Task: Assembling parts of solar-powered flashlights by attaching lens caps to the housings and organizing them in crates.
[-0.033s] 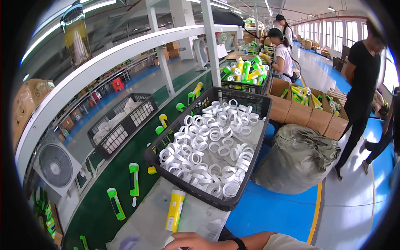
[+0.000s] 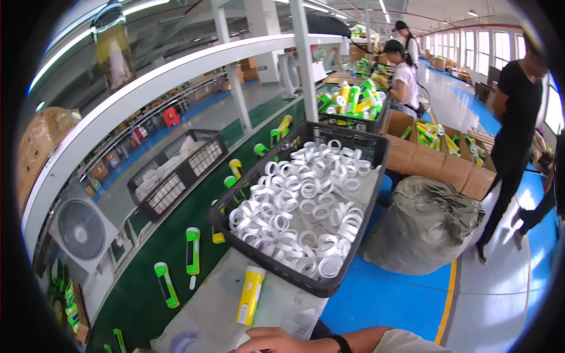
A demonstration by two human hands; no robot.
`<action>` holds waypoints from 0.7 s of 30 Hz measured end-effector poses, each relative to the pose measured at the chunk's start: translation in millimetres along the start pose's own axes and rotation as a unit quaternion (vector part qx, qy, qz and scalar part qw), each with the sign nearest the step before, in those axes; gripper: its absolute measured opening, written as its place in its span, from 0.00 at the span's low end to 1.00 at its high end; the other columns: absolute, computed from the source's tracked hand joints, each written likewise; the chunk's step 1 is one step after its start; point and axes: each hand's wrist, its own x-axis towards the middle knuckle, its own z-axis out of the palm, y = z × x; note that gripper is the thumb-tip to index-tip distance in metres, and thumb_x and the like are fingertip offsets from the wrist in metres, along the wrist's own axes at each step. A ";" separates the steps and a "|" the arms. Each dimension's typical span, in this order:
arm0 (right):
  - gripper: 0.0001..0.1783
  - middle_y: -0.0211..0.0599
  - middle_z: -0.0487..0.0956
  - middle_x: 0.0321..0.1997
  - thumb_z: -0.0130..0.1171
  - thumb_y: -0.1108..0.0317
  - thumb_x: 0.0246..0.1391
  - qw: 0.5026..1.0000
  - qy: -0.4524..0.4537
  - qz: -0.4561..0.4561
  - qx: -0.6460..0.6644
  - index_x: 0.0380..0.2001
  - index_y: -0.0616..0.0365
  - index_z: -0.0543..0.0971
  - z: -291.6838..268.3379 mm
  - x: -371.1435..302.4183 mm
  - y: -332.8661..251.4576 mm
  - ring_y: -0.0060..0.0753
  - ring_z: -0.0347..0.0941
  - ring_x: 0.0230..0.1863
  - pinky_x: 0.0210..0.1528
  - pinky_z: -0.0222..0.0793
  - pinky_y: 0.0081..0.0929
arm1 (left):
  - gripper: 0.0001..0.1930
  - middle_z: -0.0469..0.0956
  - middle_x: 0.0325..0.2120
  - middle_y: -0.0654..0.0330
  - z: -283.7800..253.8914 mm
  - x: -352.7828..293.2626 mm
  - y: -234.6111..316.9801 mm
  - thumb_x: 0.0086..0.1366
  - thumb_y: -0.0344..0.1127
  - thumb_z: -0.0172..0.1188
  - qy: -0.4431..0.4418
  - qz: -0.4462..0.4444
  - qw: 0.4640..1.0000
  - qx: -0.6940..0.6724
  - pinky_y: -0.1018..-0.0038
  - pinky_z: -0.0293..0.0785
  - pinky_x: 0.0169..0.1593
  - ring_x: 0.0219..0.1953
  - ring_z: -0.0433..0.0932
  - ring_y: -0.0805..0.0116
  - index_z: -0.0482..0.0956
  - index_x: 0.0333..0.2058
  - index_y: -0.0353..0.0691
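Note:
My right hand [image 2: 272, 341] is at the lower edge, with a black band on its wrist. Its fingers are curled, and a bit of something white shows beside them; the lower part is cut off by the frame. Just beyond the hand, a yellow flashlight with a white head [image 2: 251, 294] lies on a grey sheet [image 2: 215, 300]. Past it stands a black plastic crate [image 2: 385, 156] filled with white plastic rings [image 2: 306, 206]. My left hand is out of view.
Green-and-black flashlights [image 2: 193, 250] lie on the green conveyor belt [image 2: 135, 288] at left. A stuffed grey sack [image 2: 421, 226] and cardboard boxes [image 2: 438, 162] of flashlights stand at right. A person in black [image 2: 512, 117] stands beyond them; another works farther off.
The whole view has shifted slightly, so things sit a little farther right. My right hand keeps about the same place and curled shape.

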 end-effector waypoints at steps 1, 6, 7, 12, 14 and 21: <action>0.06 0.39 0.75 0.27 0.56 0.76 0.48 0.998 -0.028 -0.020 -0.046 0.31 0.57 0.79 -4.5 2.9 -10.5 0.37 0.70 0.25 0.25 0.63 0.29 | 0.18 0.76 0.30 0.44 -0.8 -0.8 0.6 0.50 0.29 0.58 -0.010 0.017 1.000 -0.019 0.57 0.72 0.33 0.32 0.75 0.42 0.70 0.42 0.36; 0.09 0.38 0.70 0.21 0.52 0.73 0.50 0.990 -0.010 -0.104 -0.095 0.32 0.60 0.80 -12.3 11.6 -38.0 0.36 0.64 0.21 0.23 0.58 0.30 | 0.17 0.77 0.30 0.47 -21.7 3.2 24.3 0.52 0.34 0.58 -0.042 0.041 0.995 -0.078 0.58 0.72 0.34 0.32 0.76 0.44 0.71 0.42 0.39; 0.09 0.38 0.72 0.23 0.51 0.72 0.52 0.995 0.005 -0.030 -0.094 0.34 0.62 0.79 -11.0 6.9 -31.7 0.35 0.66 0.23 0.28 0.62 0.29 | 0.15 0.77 0.29 0.49 -23.4 9.1 21.4 0.53 0.34 0.58 -0.048 0.038 0.997 -0.051 0.59 0.72 0.34 0.32 0.76 0.45 0.72 0.41 0.39; 0.36 0.48 0.54 0.63 0.51 0.61 0.55 0.986 0.022 0.084 -0.145 0.61 0.67 0.51 -24.3 -18.8 10.0 0.45 0.49 0.66 0.67 0.41 0.44 | 0.31 0.77 0.35 0.47 -28.2 31.8 -27.2 0.51 0.43 0.61 0.049 -0.075 0.995 0.046 0.59 0.74 0.34 0.33 0.77 0.47 0.61 0.52 0.40; 0.35 0.49 0.54 0.63 0.54 0.63 0.53 0.987 0.067 0.018 -0.142 0.60 0.65 0.53 -30.3 -31.9 16.7 0.49 0.50 0.65 0.66 0.44 0.49 | 0.33 0.74 0.39 0.44 -47.7 44.4 -64.2 0.51 0.44 0.60 0.101 -0.200 0.974 0.024 0.56 0.73 0.37 0.37 0.76 0.45 0.58 0.54 0.39; 0.31 0.46 0.65 0.56 0.56 0.60 0.54 0.983 0.063 0.168 -0.046 0.56 0.63 0.60 -51.2 -108.5 34.2 0.43 0.64 0.57 0.58 0.61 0.40 | 0.21 0.72 0.44 0.42 -65.7 65.4 -301.5 0.55 0.39 0.53 0.267 -0.288 0.919 0.031 0.56 0.70 0.47 0.43 0.73 0.41 0.67 0.46 0.34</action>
